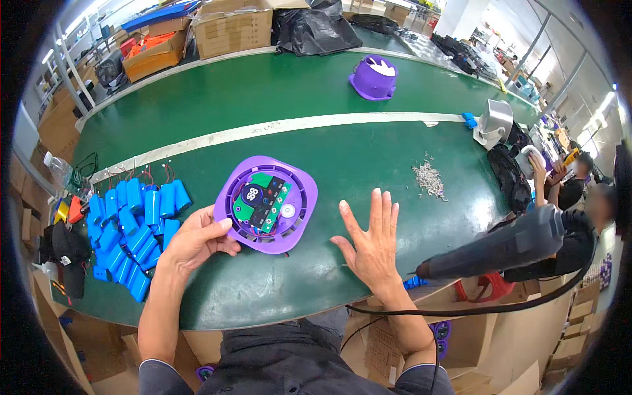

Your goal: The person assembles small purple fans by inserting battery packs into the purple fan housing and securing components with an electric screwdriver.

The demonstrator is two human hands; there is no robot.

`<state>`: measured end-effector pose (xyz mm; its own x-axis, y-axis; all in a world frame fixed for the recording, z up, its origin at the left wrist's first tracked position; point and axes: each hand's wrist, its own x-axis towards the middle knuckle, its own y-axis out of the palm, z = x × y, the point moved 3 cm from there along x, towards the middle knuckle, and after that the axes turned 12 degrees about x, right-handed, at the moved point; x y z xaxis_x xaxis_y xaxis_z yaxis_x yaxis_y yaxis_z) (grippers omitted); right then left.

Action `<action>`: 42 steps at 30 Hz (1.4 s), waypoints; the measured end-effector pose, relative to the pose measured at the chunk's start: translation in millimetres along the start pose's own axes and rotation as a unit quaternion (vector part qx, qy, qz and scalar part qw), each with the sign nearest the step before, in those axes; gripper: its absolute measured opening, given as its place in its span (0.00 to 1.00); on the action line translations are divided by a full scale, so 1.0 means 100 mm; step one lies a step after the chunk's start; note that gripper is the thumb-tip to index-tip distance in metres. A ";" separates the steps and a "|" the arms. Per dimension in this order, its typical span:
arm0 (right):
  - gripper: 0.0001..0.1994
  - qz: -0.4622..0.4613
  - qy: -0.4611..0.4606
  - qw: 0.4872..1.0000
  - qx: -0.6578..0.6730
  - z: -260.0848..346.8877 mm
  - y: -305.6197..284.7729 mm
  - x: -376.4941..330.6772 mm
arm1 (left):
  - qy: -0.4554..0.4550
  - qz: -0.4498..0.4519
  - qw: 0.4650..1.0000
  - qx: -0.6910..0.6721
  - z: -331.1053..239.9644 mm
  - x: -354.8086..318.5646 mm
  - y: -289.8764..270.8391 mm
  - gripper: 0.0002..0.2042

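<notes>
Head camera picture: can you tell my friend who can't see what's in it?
A person's left hand grips the edge of a round purple plastic housing with a green circuit board inside, on a green workbench. The right hand hovers open beside it. A pile of blue battery packs lies to the left, small screws to the right.

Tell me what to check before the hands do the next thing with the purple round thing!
1. Left hand grips the purple shell at its rim: ok.
2. Shell lies flat on the green table: ok.
3. Green board sits inside the shell: ok.
4. Right hand is empty, fingers spread over the table: ok.
5. Screws lie in a pile right of the shell: ok.
6. Wires on the board are joined: cannot tell.
</notes>
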<state>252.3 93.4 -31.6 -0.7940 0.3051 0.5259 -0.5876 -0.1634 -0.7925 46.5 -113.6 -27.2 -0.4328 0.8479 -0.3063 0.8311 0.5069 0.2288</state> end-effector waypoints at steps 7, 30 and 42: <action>0.34 0.038 0.058 0.998 0.004 -0.14 -0.03 -0.06 | -0.006 -0.002 0.999 0.048 0.00 -0.10 -0.16 0.14; 0.28 -0.353 0.066 0.825 0.437 0.17 -0.77 0.91 | 0.191 -0.052 0.943 0.269 -0.14 0.52 -0.24 0.22; 0.12 -0.272 0.023 0.734 0.622 0.63 -0.64 1.36 | 0.096 0.136 0.967 0.195 -0.25 0.94 0.02 0.18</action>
<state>172.0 86.5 110.4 -0.4004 0.6695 0.6257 -0.5269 -0.7268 0.4405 -1.4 -28.7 -32.7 -0.2060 0.9736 -0.0985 0.9755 0.1963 -0.0996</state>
